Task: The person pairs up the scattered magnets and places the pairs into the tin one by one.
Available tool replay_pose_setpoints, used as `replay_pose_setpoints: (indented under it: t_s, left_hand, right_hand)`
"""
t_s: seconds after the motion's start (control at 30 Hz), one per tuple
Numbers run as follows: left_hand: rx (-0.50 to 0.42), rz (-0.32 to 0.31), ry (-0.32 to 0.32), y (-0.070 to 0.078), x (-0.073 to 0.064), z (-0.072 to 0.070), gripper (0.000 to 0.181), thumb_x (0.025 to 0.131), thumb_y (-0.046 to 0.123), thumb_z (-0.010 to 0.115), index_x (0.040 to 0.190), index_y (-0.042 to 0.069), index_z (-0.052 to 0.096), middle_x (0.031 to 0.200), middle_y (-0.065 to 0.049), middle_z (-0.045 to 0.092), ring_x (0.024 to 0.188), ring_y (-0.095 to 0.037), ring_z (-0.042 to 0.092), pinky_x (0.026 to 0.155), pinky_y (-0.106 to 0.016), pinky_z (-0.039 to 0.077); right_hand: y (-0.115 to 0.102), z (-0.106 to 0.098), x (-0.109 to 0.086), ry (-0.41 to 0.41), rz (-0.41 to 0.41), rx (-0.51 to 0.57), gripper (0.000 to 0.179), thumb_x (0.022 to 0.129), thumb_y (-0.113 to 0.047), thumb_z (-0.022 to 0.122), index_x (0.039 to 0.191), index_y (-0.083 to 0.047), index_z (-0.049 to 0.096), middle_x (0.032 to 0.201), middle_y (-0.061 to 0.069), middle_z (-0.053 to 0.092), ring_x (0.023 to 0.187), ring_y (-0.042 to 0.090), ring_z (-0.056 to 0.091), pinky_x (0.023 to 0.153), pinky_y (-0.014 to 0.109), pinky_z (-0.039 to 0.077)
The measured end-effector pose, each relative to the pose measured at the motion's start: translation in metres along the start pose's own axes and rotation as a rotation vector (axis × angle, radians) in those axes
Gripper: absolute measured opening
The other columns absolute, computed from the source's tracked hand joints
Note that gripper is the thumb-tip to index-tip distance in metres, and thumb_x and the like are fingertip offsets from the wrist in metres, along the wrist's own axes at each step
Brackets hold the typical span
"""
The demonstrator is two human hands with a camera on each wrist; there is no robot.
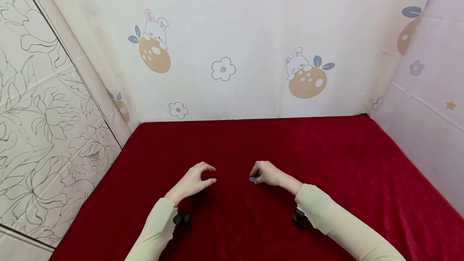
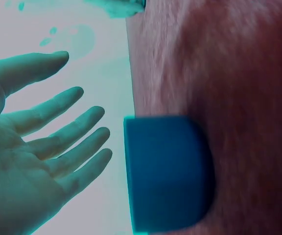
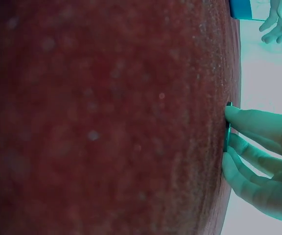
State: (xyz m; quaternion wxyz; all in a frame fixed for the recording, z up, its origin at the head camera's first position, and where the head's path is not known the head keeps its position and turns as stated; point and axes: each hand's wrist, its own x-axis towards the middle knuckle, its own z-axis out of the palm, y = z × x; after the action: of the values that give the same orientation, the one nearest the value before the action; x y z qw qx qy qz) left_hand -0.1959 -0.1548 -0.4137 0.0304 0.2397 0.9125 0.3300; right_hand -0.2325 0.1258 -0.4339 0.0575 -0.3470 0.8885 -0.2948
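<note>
My right hand [image 1: 267,173] is low over the red cloth. Its thumb and fingers pinch a small, flat grey disc [image 1: 252,179]. In the right wrist view the disc [image 3: 227,137] appears edge-on as a thin dark strip against the cloth, between the thumb and fingertips. Across from it, my left hand [image 1: 192,182] hovers with thumb and fingers spread and nothing between them. Below that hand, a blue block-like thing [image 2: 170,174] with a rounded side stands on the cloth in the left wrist view. The hand and forearm hide it in the head view.
A red velvet cloth [image 1: 232,144] covers the table. Pale curtains [image 1: 253,92] with bunny and flower prints hang along the back and right edges. A panel with line-drawn flowers [image 1: 43,132] stands on the left. Small dark cameras sit at both wrists.
</note>
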Motion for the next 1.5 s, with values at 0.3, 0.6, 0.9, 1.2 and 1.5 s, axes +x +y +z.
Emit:
replay_pose_setpoints:
  t_s: [0.3,0.6,0.9,1.2,1.5]
  left_hand:
    - [-0.028,-0.039,0.064,-0.015,-0.018,-0.016,0.035,0.082,0.023,0.063,0.112,0.006,0.057,0.109,-0.005,0.054,0.104,-0.028,0.049,0.085,-0.045,0.041]
    - [-0.023,-0.076,0.091,-0.025,-0.033,-0.019,0.036,0.080,0.021,0.066,0.111,0.007,0.057,0.108,-0.002,0.055,0.105,-0.026,0.049,0.086,-0.045,0.040]
    - [-0.037,-0.115,0.093,-0.036,-0.046,-0.019,0.038,0.079,0.018,0.067,0.113,0.007,0.056,0.109,-0.004,0.054,0.101,-0.026,0.051,0.083,-0.043,0.043]
    - [-0.078,-0.122,0.065,-0.046,-0.050,-0.016,0.046,0.080,0.017,0.066,0.120,0.002,0.050,0.113,-0.010,0.052,0.103,-0.029,0.052,0.085,-0.039,0.044]
    - [-0.146,-0.129,0.028,-0.052,-0.050,-0.013,0.046,0.082,0.015,0.064,0.121,-0.003,0.049,0.115,-0.016,0.051,0.103,-0.033,0.053,0.081,-0.036,0.047]
  right_hand:
    - [-0.004,0.000,0.003,-0.011,0.017,-0.017,0.014,0.068,0.003,0.066,0.082,0.001,0.067,0.080,0.006,0.062,0.071,0.014,0.057,0.060,0.018,0.044]
    - [-0.011,-0.002,0.007,-0.038,-0.007,-0.042,0.016,0.066,0.004,0.064,0.082,0.002,0.066,0.077,0.007,0.062,0.067,0.014,0.056,0.057,0.019,0.044]
    - [-0.024,0.002,0.020,-0.032,-0.024,0.018,0.016,0.068,0.001,0.064,0.084,0.001,0.066,0.077,0.006,0.062,0.066,0.011,0.056,0.057,0.018,0.043]
    - [-0.039,0.011,0.034,-0.015,-0.048,0.054,0.014,0.069,-0.001,0.066,0.083,-0.001,0.066,0.075,0.003,0.062,0.064,0.008,0.055,0.058,0.018,0.044]
    - [-0.061,0.018,0.045,-0.009,-0.070,0.132,0.013,0.071,-0.001,0.066,0.084,0.000,0.066,0.076,0.005,0.063,0.067,0.011,0.057,0.060,0.018,0.044]
